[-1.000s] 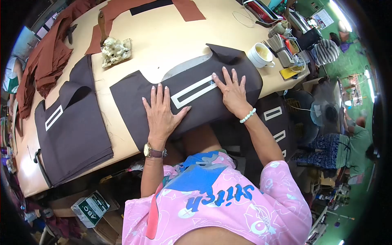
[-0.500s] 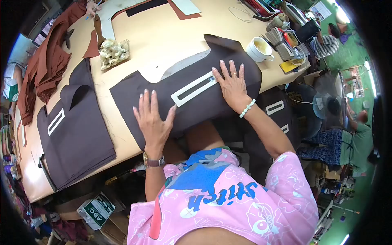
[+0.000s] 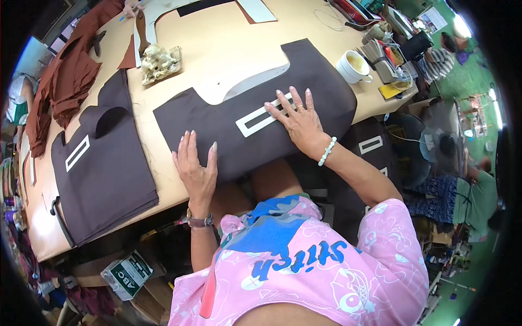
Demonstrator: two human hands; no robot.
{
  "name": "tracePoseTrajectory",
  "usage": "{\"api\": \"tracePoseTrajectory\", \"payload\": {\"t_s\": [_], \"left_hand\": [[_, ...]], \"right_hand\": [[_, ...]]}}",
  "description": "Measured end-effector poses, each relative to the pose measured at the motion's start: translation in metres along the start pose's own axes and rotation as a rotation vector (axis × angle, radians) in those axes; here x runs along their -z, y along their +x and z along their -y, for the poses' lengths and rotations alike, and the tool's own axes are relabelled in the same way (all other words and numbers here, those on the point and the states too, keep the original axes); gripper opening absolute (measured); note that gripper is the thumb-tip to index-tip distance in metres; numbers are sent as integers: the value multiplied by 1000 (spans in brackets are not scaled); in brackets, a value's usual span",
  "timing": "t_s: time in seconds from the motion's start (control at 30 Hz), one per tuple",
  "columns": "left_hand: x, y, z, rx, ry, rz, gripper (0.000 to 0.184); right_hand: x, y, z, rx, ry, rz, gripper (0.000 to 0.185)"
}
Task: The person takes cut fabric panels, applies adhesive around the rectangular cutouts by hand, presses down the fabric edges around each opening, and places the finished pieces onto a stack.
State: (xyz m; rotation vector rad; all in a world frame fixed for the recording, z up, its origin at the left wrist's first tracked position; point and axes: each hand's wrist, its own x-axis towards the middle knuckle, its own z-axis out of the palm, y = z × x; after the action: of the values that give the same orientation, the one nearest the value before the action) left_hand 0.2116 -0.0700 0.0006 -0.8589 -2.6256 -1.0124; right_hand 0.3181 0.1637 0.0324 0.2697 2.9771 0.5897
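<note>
A dark fabric piece [image 3: 234, 146] lies over the table's front edge, with a pale sheet showing under its curved cutout. On it is a white rectangular frame-shaped strip [image 3: 251, 129]. My right hand [image 3: 302, 125] rests with spread fingers over the strip's right part and holds nothing. My left hand [image 3: 196, 171] is at the fabric's lower left, fingers extended and thumb apart, also empty. To the left lies a stack of dark fabric pieces [image 3: 109, 174] with a similar white frame [image 3: 78, 154] on top.
A brush [image 3: 142, 32] touches a glue-crusted block [image 3: 160, 64]. A white cup [image 3: 353, 67] stands at the right, near notebooks and cables. Rust-coloured fabric [image 3: 70, 76] lies at the far left. A co-worker's hand [image 3: 132, 8] is at the far edge; another person [image 3: 473, 201] is at right.
My left hand has drawn back left and down, off the strip's end. My right hand has shifted left over the strip. The fabric's raised upper corner now lies flatter. A co-worker's hand has appeared.
</note>
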Motion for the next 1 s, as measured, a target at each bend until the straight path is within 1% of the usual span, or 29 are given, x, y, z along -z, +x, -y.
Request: {"api": "tracePoseTrajectory", "payload": {"t_s": [0.37, 0.47, 0.6, 0.8, 0.9, 0.93, 1.0], "left_hand": [[-2, -1, 3, 0, -23, 6, 48], [-5, -2, 5, 4, -23, -55, 48], [-6, -3, 5, -7, 102, -120, 46], [-7, -3, 4, 31, 190, -139, 47], [-10, -4, 6, 37, 240, -125, 49], [-10, -4, 6, 36, 268, -112, 49], [-9, -3, 6, 34, 299, -101, 50]], "right_hand": [[15, 8, 52, 67, 34, -58, 54], [17, 8, 62, 70, 7, -62, 54], [20, 7, 66, 86, 3, -70, 55], [13, 5, 63, 135, 153, -105, 57], [14, 6, 48, 214, 412, -51, 59], [17, 4, 38, 277, 598, 11, 62], [23, 4, 15, 309, 815, -36, 62]]}}
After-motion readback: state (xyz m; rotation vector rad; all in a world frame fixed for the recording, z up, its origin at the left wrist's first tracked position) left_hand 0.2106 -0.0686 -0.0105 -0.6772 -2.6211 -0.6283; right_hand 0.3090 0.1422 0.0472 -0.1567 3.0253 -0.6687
